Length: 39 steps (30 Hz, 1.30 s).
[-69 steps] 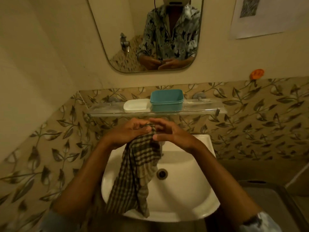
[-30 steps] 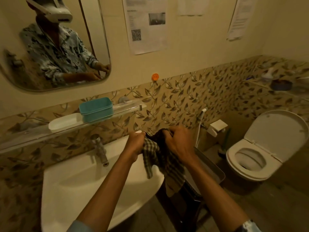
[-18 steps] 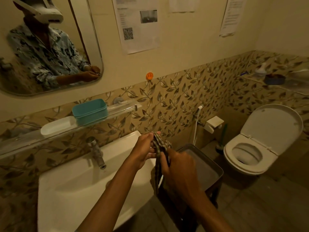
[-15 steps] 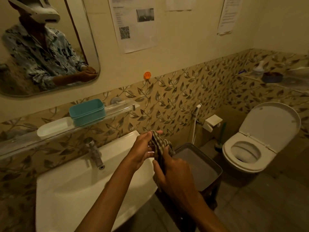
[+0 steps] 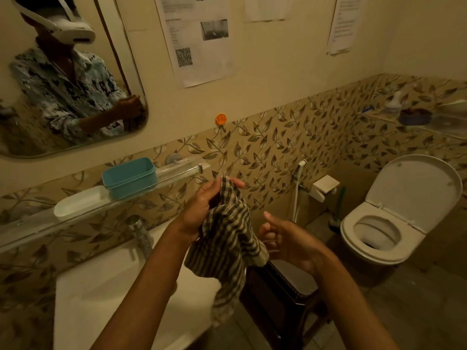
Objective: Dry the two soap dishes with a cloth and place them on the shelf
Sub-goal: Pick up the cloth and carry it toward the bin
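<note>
Two soap dishes stand side by side on the glass shelf (image 5: pixel 180 171) over the sink: a teal box-shaped soap dish (image 5: pixel 129 176) and, to its left, a flat white soap dish (image 5: pixel 78 202). My left hand (image 5: pixel 202 205) grips the top of a checked cloth (image 5: pixel 226 246), which hangs down over the sink's right edge. Just right of the cloth, my right hand (image 5: pixel 288 239) has its thumb up and fingers loosely curled, and I see nothing held in it. Both hands are below and to the right of the dishes.
A white sink (image 5: pixel 101 286) with a metal tap (image 5: pixel 140 231) lies below the shelf. A dark stand with a grey tray (image 5: pixel 295 277) sits right of the sink. Further right are a spray hose (image 5: pixel 298 188), an open toilet (image 5: pixel 386 223) and a second shelf (image 5: pixel 429 125).
The view swung right, away from the sink. My right hand let go of the cloth and moved off to the right; my left hand raised the cloth's top.
</note>
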Each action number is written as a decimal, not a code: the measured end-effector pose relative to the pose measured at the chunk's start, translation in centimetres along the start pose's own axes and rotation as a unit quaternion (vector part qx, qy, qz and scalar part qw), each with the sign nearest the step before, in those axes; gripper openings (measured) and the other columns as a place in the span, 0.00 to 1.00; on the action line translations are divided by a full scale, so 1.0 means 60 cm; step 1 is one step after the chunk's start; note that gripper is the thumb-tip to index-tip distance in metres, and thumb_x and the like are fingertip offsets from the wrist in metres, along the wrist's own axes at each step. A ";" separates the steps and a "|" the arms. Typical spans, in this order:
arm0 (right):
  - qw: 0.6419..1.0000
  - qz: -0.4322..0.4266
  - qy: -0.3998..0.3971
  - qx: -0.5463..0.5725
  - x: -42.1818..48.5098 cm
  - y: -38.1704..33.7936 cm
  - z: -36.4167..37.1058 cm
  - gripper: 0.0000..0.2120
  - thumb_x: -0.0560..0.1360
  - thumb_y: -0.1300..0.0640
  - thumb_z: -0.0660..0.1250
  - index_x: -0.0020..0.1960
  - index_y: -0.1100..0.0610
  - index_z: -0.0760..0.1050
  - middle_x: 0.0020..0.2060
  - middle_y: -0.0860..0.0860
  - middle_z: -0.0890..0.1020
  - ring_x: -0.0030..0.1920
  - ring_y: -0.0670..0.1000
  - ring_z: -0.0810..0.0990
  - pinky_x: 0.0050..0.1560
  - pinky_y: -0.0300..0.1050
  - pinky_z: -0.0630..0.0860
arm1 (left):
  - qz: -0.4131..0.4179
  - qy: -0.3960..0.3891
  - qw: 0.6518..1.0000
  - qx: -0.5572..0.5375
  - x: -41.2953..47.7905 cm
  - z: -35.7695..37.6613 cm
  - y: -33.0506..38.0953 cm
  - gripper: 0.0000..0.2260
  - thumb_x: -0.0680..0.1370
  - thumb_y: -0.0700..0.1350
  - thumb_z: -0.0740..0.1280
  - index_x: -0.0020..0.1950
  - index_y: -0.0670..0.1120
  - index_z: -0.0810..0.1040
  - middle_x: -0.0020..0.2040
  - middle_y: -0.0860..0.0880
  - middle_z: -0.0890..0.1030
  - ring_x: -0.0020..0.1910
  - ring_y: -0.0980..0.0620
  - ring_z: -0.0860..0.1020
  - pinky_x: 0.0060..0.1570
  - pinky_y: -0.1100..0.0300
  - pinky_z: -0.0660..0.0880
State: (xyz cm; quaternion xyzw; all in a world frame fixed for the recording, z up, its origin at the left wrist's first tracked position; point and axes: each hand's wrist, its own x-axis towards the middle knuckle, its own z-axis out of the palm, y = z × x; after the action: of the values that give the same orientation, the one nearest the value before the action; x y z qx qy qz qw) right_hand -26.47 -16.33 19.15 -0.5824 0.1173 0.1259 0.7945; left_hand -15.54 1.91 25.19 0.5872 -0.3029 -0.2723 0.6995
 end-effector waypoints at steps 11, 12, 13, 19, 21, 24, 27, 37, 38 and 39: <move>0.978 -0.165 0.073 -0.106 -0.002 -0.058 -0.010 0.11 0.73 0.53 0.67 0.49 0.59 0.80 0.46 0.52 0.84 0.49 0.52 0.82 0.48 0.48 0.77 | 0.010 0.102 0.994 -0.036 0.014 -0.015 -0.002 0.21 0.82 0.50 0.49 0.45 0.45 0.79 0.47 0.46 0.80 0.48 0.50 0.78 0.52 0.54 0.75; 0.971 -0.182 0.093 -0.123 -0.005 -0.071 -0.012 0.09 0.74 0.53 0.66 0.47 0.57 0.80 0.44 0.51 0.84 0.48 0.51 0.81 0.48 0.48 0.75 | 0.000 0.122 0.992 -0.038 0.016 -0.016 -0.006 0.21 0.82 0.52 0.49 0.47 0.45 0.80 0.50 0.44 0.81 0.51 0.48 0.78 0.53 0.53 0.75; 0.963 -0.196 0.111 -0.145 -0.008 -0.084 -0.015 0.08 0.75 0.52 0.66 0.45 0.56 0.80 0.43 0.50 0.83 0.47 0.49 0.81 0.47 0.48 0.74 | -0.015 0.134 0.990 -0.042 0.017 -0.016 -0.012 0.22 0.81 0.55 0.50 0.50 0.45 0.80 0.53 0.44 0.81 0.53 0.47 0.79 0.51 0.53 0.77; 0.924 -0.242 0.185 -0.232 -0.021 -0.155 -0.033 0.09 0.76 0.55 0.66 0.49 0.60 0.79 0.48 0.55 0.82 0.51 0.55 0.80 0.51 0.52 0.76 | -0.015 0.143 0.986 0.083 0.034 0.005 -0.059 0.35 0.60 0.60 0.77 0.64 0.54 0.71 0.58 0.52 0.78 0.53 0.54 0.81 0.50 0.56 0.80; 0.915 -0.248 0.183 -0.260 -0.028 -0.171 -0.043 0.08 0.75 0.57 0.66 0.49 0.61 0.79 0.48 0.55 0.82 0.51 0.54 0.80 0.54 0.52 0.76 | 0.005 0.168 0.978 0.123 0.046 0.015 -0.068 0.35 0.58 0.59 0.78 0.62 0.54 0.72 0.54 0.56 0.80 0.50 0.59 0.82 0.47 0.61 0.80; 0.907 -0.254 0.161 -0.295 -0.040 -0.185 -0.063 0.02 0.75 0.61 0.67 0.45 0.60 0.75 0.42 0.54 0.79 0.45 0.51 0.78 0.48 0.49 0.76 | 0.029 0.176 0.965 0.193 0.067 0.031 -0.075 0.22 0.65 0.53 0.76 0.57 0.53 0.76 0.50 0.55 0.82 0.47 0.60 0.82 0.42 0.66 0.80; 0.896 -0.248 0.141 -0.341 -0.044 -0.186 -0.091 0.02 0.76 0.61 0.66 0.44 0.59 0.75 0.40 0.51 0.78 0.43 0.48 0.78 0.43 0.45 0.76 | 0.031 0.130 0.971 0.196 0.084 0.048 -0.091 0.12 0.69 0.48 0.75 0.50 0.50 0.80 0.44 0.52 0.85 0.44 0.56 0.84 0.41 0.62 0.81; 0.874 -0.140 0.106 -0.454 0.034 -0.135 -0.288 0.05 0.69 0.60 0.74 0.41 0.59 0.78 0.41 0.59 0.81 0.44 0.58 0.79 0.49 0.57 0.77 | -0.070 0.052 0.976 0.201 0.168 0.076 -0.197 0.11 0.70 0.35 0.73 0.40 0.48 0.75 0.41 0.47 0.78 0.43 0.52 0.78 0.42 0.61 0.77; 0.869 -0.118 0.093 -0.471 0.049 -0.126 -0.313 0.05 0.69 0.60 0.74 0.41 0.57 0.78 0.40 0.56 0.81 0.44 0.55 0.80 0.48 0.56 0.78 | -0.082 0.048 0.972 0.216 0.180 0.074 -0.212 0.10 0.70 0.35 0.73 0.43 0.49 0.76 0.44 0.48 0.80 0.45 0.51 0.79 0.45 0.60 0.78; 0.866 -0.094 0.076 -0.486 0.068 -0.115 -0.342 0.04 0.69 0.59 0.74 0.40 0.55 0.79 0.39 0.53 0.81 0.43 0.51 0.80 0.46 0.52 0.78 | -0.099 0.046 0.966 0.233 0.198 0.073 -0.231 0.10 0.70 0.36 0.73 0.47 0.48 0.77 0.47 0.48 0.81 0.49 0.50 0.80 0.48 0.57 0.79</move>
State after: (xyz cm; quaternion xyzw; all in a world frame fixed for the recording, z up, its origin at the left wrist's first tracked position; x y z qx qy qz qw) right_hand -21.14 -37.67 17.91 -0.9108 0.0459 0.0473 0.4075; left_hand -11.23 -11.96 13.31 0.7725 -0.2664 -0.2350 0.5264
